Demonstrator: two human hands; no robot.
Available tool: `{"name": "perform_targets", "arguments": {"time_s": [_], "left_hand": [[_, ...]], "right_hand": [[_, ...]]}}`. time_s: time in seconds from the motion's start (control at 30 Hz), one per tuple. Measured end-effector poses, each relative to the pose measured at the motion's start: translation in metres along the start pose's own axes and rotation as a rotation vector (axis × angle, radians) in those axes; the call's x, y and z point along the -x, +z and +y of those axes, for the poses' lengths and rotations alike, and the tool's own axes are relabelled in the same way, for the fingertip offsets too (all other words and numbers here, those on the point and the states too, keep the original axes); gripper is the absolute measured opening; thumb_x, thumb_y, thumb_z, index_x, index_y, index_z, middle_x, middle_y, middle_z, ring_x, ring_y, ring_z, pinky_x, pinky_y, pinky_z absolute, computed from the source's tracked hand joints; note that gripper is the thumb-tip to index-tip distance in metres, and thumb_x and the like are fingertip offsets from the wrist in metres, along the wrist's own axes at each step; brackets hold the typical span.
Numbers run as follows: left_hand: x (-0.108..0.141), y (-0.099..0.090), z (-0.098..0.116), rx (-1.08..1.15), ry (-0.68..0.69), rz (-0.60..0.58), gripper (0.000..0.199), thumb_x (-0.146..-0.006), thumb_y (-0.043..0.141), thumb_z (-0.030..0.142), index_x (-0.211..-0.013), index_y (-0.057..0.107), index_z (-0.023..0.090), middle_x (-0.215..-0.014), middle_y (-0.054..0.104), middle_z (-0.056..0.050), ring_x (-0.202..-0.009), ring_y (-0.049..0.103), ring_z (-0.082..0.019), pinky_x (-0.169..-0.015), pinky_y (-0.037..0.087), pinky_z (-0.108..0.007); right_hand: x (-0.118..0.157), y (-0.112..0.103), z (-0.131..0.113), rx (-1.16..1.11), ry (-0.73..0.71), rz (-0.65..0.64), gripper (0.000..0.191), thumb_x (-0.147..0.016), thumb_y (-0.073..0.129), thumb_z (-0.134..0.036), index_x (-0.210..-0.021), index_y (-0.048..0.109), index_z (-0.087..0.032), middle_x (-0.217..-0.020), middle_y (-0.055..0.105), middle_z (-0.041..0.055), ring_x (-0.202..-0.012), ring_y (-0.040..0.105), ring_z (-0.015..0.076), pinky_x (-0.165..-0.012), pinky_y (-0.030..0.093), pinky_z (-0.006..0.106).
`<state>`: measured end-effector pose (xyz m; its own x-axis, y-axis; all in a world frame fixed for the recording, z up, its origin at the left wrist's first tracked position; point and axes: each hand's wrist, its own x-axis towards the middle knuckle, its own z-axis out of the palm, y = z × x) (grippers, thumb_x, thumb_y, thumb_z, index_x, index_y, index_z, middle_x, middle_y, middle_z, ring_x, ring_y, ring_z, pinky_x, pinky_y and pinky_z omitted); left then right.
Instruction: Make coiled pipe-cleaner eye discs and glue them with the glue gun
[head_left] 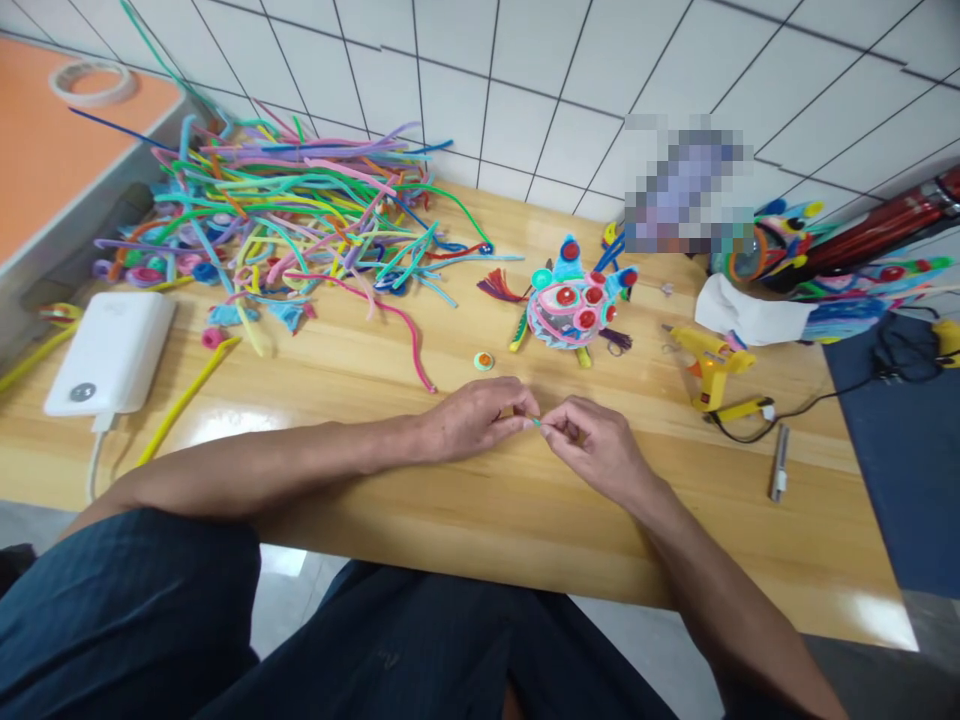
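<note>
Between my fingertips is a tiny green piece (536, 422), which looks like a bit of pipe cleaner; most of it is hidden. My left hand (474, 418) pinches it from one side, and my right hand (600, 445) pinches it from the other. Both hands are just above the wooden table, with fingertips nearly touching. Beyond them stands a colourful pipe-cleaner figure (571, 308) with red gems and blue pointed ears. A small round disc with an orange centre (484, 361) lies near my left hand. A pink pipe cleaner (412, 335) stretches towards that hand.
A heap of mixed pipe cleaners (292, 205) covers the back left. A white power bank (112, 352) with a cable lies at left. On the right are a yellow glue gun (709, 365), its cord and a slim grey tool (780, 463). A tiled wall (457, 90) bounds the back.
</note>
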<state>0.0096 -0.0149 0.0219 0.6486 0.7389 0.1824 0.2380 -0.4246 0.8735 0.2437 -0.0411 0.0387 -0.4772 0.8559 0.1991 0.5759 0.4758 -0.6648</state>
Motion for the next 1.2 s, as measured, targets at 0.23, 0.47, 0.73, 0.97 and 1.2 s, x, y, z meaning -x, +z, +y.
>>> {"name": "perform_targets", "arguments": {"time_s": [0.23, 0.47, 0.73, 0.97, 1.2], "left_hand": [[0.002, 0.005, -0.001, -0.178, -0.040, -0.129, 0.008, -0.100, 0.059, 0.019, -0.098, 0.067, 0.019, -0.094, 0.067, -0.003, -0.089, 0.064, -0.017, -0.078, 0.046, -0.026], [0.001, 0.004, 0.000, -0.015, -0.033, -0.004, 0.010, -0.098, 0.062, 0.018, -0.089, 0.066, 0.017, -0.083, 0.066, -0.001, -0.077, 0.059, -0.014, -0.072, 0.043, -0.025], [-0.002, 0.014, 0.003, 0.515, -0.250, 0.172, 0.026, -0.095, 0.066, 0.040, -0.087, 0.066, 0.015, -0.079, 0.065, 0.000, -0.074, 0.057, -0.012, -0.071, 0.046, -0.025], [-0.007, -0.005, -0.003, 0.144, -0.088, 0.017, 0.013, -0.100, 0.061, 0.026, -0.103, 0.070, 0.017, -0.095, 0.070, -0.003, -0.086, 0.062, -0.015, -0.079, 0.047, -0.026], [0.001, -0.004, 0.000, -0.303, -0.008, -0.134, 0.016, -0.101, 0.053, 0.017, -0.100, 0.069, 0.016, -0.097, 0.069, -0.005, -0.088, 0.066, -0.018, -0.076, 0.046, -0.027]], "right_hand": [[0.001, 0.005, -0.002, 0.119, -0.127, -0.028, 0.015, -0.092, 0.060, -0.012, -0.082, 0.062, -0.023, -0.071, 0.064, -0.0015, -0.063, 0.058, 0.0133, -0.061, 0.043, 0.028], [0.000, 0.003, -0.005, -0.059, 0.052, -0.026, 0.012, -0.092, 0.063, -0.018, -0.081, 0.064, -0.023, -0.069, 0.063, -0.0017, -0.060, 0.055, 0.0128, -0.058, 0.042, 0.027], [-0.001, 0.016, -0.007, -0.471, 0.364, 0.008, 0.024, -0.089, 0.068, -0.042, -0.076, 0.062, -0.022, -0.061, 0.050, -0.0051, -0.054, 0.041, 0.0106, -0.051, 0.035, 0.025], [-0.002, 0.006, -0.001, -0.314, 0.342, -0.040, 0.014, -0.089, 0.066, -0.031, -0.079, 0.067, -0.021, -0.066, 0.060, -0.0025, -0.057, 0.049, 0.0121, -0.054, 0.037, 0.026], [0.000, 0.006, -0.002, -0.023, 0.085, -0.050, 0.012, -0.090, 0.062, -0.016, -0.080, 0.065, -0.021, -0.069, 0.060, -0.0022, -0.062, 0.054, 0.0115, -0.062, 0.040, 0.026]]}}
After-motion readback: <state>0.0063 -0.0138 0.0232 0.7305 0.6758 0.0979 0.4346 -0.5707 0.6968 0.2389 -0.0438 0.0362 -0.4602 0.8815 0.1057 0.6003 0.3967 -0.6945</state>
